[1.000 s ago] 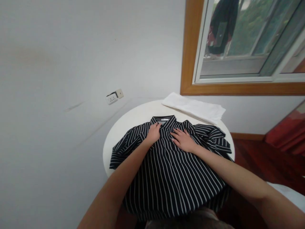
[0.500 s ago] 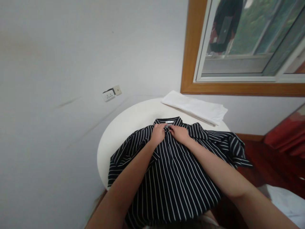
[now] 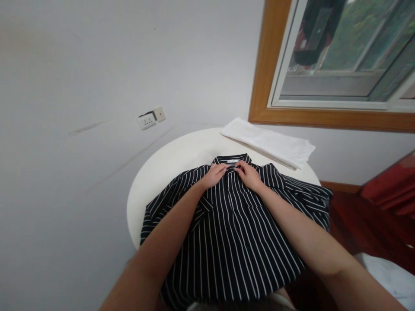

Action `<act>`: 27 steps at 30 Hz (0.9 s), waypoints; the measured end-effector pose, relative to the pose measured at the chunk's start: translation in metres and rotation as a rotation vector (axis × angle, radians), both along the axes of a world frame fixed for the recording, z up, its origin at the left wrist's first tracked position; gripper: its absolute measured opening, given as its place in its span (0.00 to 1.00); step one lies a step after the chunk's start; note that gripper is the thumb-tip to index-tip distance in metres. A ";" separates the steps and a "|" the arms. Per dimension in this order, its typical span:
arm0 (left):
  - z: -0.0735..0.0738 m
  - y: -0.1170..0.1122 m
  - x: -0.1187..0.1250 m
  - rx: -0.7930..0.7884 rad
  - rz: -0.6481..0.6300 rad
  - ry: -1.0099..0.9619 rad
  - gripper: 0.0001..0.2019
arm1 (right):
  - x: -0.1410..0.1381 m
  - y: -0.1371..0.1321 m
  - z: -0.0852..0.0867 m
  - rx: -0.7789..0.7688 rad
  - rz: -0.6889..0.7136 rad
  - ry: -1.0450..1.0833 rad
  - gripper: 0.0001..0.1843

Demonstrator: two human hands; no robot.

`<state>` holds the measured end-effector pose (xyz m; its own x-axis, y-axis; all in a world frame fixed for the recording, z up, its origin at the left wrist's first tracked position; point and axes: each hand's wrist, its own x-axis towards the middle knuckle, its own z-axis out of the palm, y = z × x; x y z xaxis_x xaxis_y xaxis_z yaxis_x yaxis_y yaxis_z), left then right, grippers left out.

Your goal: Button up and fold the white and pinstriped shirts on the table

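Observation:
A black shirt with white stripes [image 3: 227,242] lies spread front side up, its collar toward the wall and its hem hanging over the near edge. Beside the left part of the collar, my left hand [image 3: 214,176] is closed on the shirt, thumb and fingers pinching the cloth. My right hand [image 3: 249,175] pinches the right part of the collar front. A small gap between the hands shows the neck opening and a pale label [image 3: 232,161]. Both forearms lie over the shirt and hide parts of the sleeves and front.
Under the shirt is a round white table [image 3: 155,172] against the wall. A folded white cloth [image 3: 269,140] rests at its far right edge. Sockets [image 3: 147,121] sit on the wall, with a wood-framed window [image 3: 259,97] to the right. White fabric [image 3: 385,274] is at lower right.
My hands have drawn slightly apart at the collar, each still on the cloth. The right sleeve's end has shifted and no longer sticks out as far. The view has shifted a little.

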<state>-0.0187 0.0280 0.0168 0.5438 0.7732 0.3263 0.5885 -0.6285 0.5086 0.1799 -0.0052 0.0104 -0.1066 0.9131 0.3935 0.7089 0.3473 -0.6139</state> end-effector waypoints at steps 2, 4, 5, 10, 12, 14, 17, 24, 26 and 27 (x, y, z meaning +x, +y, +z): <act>0.001 0.000 -0.002 0.001 -0.036 0.001 0.15 | 0.000 0.000 0.000 -0.005 -0.002 0.017 0.11; 0.001 0.000 -0.004 0.018 -0.061 0.004 0.14 | 0.000 0.001 0.000 -0.010 0.004 0.038 0.11; 0.001 0.000 -0.004 0.033 -0.067 0.007 0.14 | 0.000 0.001 0.000 -0.015 0.012 0.048 0.10; 0.000 -0.002 0.000 0.140 -0.043 0.017 0.11 | 0.001 0.003 -0.002 -0.053 0.058 0.081 0.10; 0.000 -0.004 0.003 0.165 -0.030 0.021 0.11 | 0.001 0.004 -0.002 -0.065 0.089 0.088 0.10; 0.001 -0.006 0.006 0.181 -0.010 0.029 0.10 | 0.000 0.004 -0.001 -0.075 0.114 0.097 0.10; 0.003 -0.008 0.010 0.216 0.031 0.047 0.10 | 0.000 0.005 -0.002 -0.078 0.125 0.133 0.10; 0.011 -0.008 -0.001 0.246 0.258 0.062 0.12 | 0.003 0.011 -0.009 -0.134 0.019 0.391 0.09; 0.014 -0.015 -0.001 0.268 0.304 0.108 0.12 | 0.002 0.013 -0.008 -0.150 0.011 0.474 0.09; 0.016 -0.021 0.001 0.282 0.301 0.131 0.12 | 0.002 0.014 -0.007 -0.150 0.013 0.498 0.09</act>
<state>-0.0181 0.0071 0.0329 0.3586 0.7943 0.4904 0.8150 -0.5225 0.2505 0.1816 0.0086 0.0038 0.0483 0.9633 0.2641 0.3143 0.2363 -0.9195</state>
